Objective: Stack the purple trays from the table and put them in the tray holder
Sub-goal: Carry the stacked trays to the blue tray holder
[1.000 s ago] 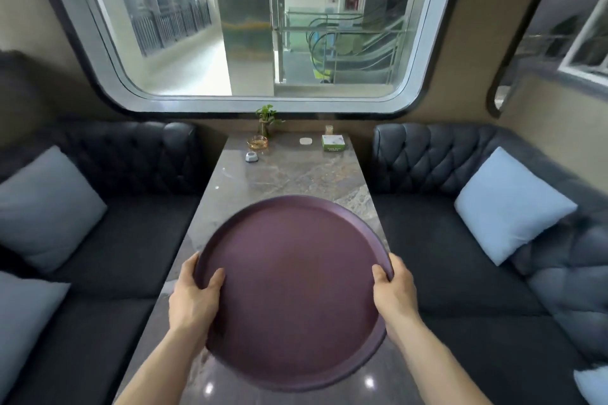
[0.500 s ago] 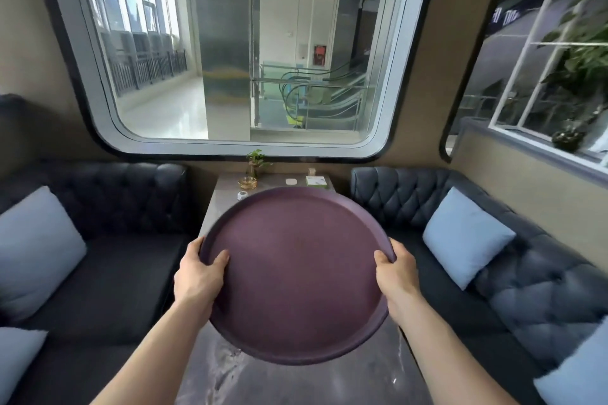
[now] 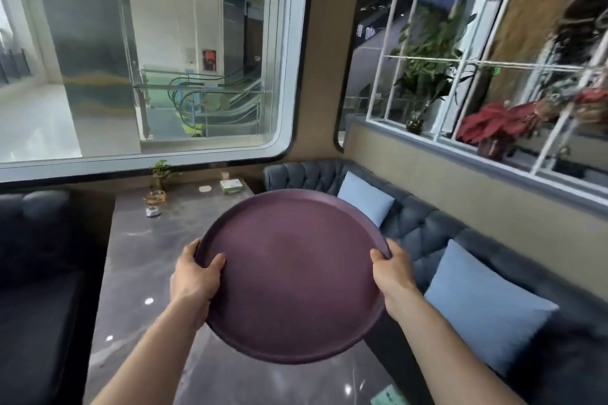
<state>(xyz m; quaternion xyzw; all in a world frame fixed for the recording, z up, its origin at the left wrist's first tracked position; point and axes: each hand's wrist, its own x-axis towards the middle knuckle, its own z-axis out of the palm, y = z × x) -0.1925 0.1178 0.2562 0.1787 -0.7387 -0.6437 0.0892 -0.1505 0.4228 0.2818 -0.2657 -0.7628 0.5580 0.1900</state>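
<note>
My left hand [image 3: 194,279] and right hand [image 3: 391,273] each grip one side of the round purple tray [image 3: 292,276], pinching its rim so it stays flat above the surface [image 3: 138,260].

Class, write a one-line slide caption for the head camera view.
Both hands, left and right, hold a round purple tray above a marble table in a booth.

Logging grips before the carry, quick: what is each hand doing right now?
Left hand: closed on the left rim of the purple tray.
Right hand: closed on the tray's right rim.
</note>
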